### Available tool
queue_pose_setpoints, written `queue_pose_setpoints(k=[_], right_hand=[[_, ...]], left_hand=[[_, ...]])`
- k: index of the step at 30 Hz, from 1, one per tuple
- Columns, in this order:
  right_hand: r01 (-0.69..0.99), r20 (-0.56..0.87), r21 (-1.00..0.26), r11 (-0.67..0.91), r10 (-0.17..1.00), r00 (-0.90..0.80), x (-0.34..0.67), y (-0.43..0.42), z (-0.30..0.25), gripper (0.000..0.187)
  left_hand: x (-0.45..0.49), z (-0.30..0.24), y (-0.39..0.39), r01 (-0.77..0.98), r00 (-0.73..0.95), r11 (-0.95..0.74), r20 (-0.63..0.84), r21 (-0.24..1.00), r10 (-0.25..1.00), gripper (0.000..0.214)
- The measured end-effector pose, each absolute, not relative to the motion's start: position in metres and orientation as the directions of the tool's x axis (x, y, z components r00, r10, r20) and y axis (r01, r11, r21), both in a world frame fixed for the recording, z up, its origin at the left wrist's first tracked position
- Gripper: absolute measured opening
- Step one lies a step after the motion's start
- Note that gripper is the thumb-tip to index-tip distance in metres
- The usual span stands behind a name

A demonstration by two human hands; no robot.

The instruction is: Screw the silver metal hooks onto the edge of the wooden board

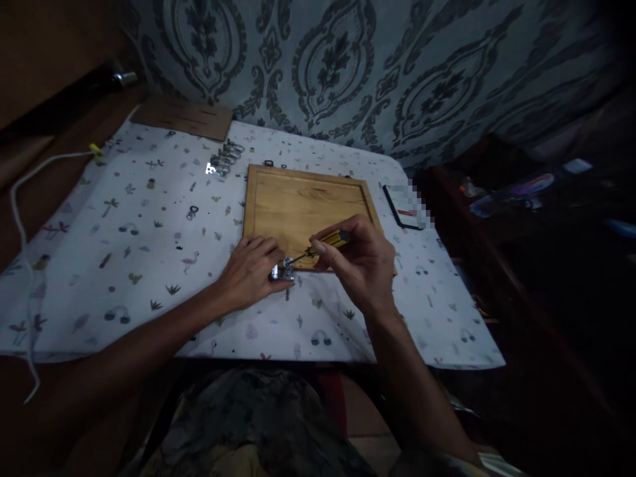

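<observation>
A wooden panel [308, 199] with a raised frame lies flat on the table. At its near edge sits a small shiny metal latch [283, 270], and my left hand [253, 268] presses against it, fingers closed, the thumb at its near side. In my right hand [360, 265] is a screwdriver [330, 244] with a yellow and black handle, pinched between thumb and fingers. Its shaft slants down to the left, the tip at the latch. Whether a screw is under the tip is too small to tell.
Several metal latches [226, 159] lie in a group beyond the panel's left side, near a piece of cardboard [183, 118]. A phone [405, 207] rests right of the panel. A white cable [22, 232] runs along the left. The patterned wall [332, 66] borders the table's far edge.
</observation>
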State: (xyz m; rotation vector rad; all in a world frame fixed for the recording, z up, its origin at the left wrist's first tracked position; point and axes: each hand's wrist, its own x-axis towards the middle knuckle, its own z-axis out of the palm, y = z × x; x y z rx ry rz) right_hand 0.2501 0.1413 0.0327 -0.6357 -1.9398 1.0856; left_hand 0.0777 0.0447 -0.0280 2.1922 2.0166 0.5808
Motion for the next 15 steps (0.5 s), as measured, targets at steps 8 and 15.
queue_pose_setpoints(k=[8,15], right_hand=[[-0.069,0.437,-0.843,0.534,0.603,-0.668,0.2575,0.1470,0.0346,0.025],[0.014,0.467,-0.817,0.576,0.676,-0.569,0.2520,0.1450,0.0304,0.025]], left_hand=[[0.0774,-0.0309,0.0449,0.946,0.054,-0.128,0.245,0.299,0.968,0.041],[0.0774,-0.0298,0.0451,0.947,0.054,-0.128,0.244,0.296,0.968,0.040]])
